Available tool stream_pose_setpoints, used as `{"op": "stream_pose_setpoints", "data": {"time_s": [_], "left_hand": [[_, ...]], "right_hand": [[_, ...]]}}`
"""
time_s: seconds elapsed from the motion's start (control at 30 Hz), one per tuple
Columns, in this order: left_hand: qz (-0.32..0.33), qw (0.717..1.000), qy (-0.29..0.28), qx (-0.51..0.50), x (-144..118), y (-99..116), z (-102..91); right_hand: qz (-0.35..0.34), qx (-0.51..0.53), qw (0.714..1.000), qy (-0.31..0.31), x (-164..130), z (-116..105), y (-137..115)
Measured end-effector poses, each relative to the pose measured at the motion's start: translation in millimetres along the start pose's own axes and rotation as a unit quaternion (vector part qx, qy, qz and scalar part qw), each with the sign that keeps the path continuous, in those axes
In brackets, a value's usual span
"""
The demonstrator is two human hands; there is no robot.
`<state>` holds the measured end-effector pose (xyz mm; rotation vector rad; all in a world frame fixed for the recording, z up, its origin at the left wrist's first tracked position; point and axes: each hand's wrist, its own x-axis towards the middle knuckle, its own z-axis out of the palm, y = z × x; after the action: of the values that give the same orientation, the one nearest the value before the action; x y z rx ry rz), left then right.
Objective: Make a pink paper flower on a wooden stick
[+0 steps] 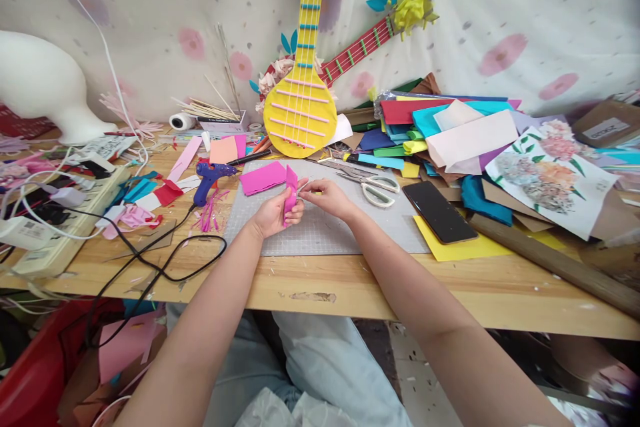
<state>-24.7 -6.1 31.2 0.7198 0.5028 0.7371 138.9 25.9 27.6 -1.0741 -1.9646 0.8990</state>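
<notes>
Your left hand point(274, 213) was curled around a folded pink paper strip point(291, 195), fingers closed on its lower part so it stood nearly upright over the grey cutting mat point(325, 233). Your right hand point(327, 197) sat at three o'clock of it, fingertips pinched together right at the strip's edge; whether it actually had hold of the paper or something thin beside it, I could not tell. Just at ten o'clock from the strip lay a flat pink sheet point(263, 177), and further that way the blue glue gun point(210, 177). At two o'clock of your right hand rested the white-handled scissors point(373, 188), with the black phone point(439, 211) at three o'clock on a yellow sheet point(460, 248). The yellow paper guitar point(301, 97) leaned at twelve o'clock.
</notes>
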Motion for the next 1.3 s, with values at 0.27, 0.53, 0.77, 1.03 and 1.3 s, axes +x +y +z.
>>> {"op": "stream_pose_setpoints", "data": {"time_s": [0.27, 0.53, 0.77, 1.03, 1.3], "left_hand": [[-0.007, 0.999, -0.020, 0.030, 1.7, -1.5, -2.1], [0.004, 0.996, 0.003, 0.085, 2.1, -4.6, -3.4], [0.097, 0.973, 0.112, 0.175, 4.0, -4.7, -4.8], [0.175, 0.929, 0.238, 0.222, 11.5, -8.6, -4.0], [0.234, 0.897, 0.286, 0.243, 14.7, -11.8, -7.8]], "right_hand": [[0.107, 0.187, 0.976, -0.026, -4.1, -1.0, -11.7], [0.159, 0.216, 0.963, 0.022, -2.0, 0.5, -15.6], [0.159, 0.221, 0.962, 0.014, -1.6, -4.4, -6.9], [0.157, 0.182, 0.971, 0.011, -0.5, -1.4, -4.7], [0.122, 0.099, 0.988, -0.006, -1.9, -2.8, -5.3]]}}
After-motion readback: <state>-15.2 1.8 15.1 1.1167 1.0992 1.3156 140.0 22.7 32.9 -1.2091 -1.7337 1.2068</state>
